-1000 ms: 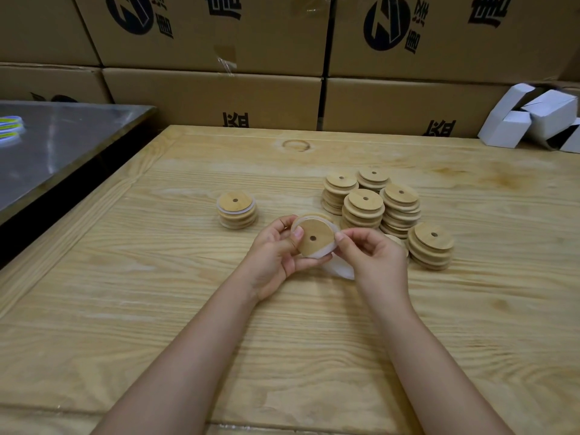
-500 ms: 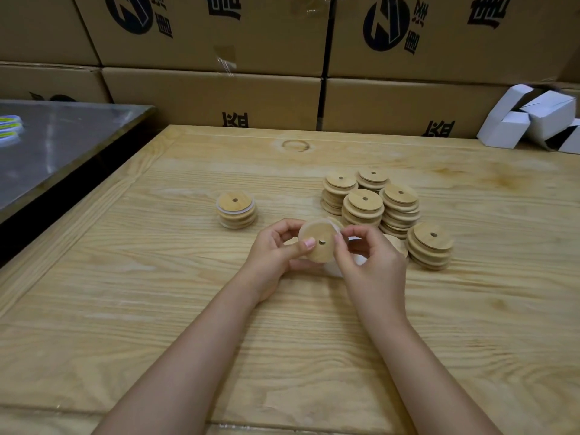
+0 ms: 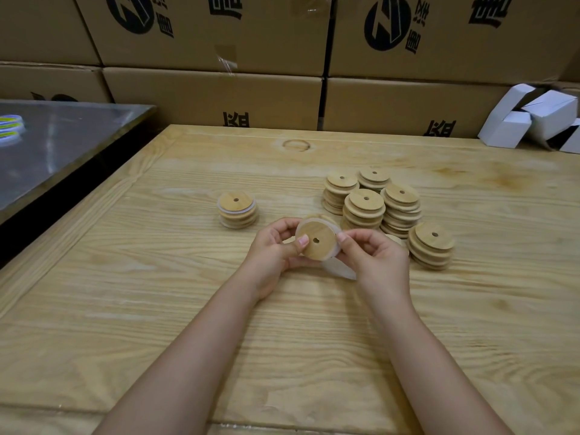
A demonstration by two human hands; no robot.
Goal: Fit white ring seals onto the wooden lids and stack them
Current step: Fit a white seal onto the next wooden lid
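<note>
Above the pale wooden table (image 3: pixel 157 277), a round wooden lid (image 3: pixel 317 244), judged light and stiff, is pinched at its rim by curled fingers of the left hand (image 3: pixel 273 251) and right hand (image 3: pixel 379 255), where its soft, stretchy white ring seal (image 3: pixel 335 253) is best gripped

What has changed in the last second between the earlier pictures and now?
The left hand slid its thumb from the edge of the round wooden lid onto its face. The white ring seal now shows along the lid's top and right rim. The right hand still pinches that rim. The stacks of wooden lids stayed.
</note>
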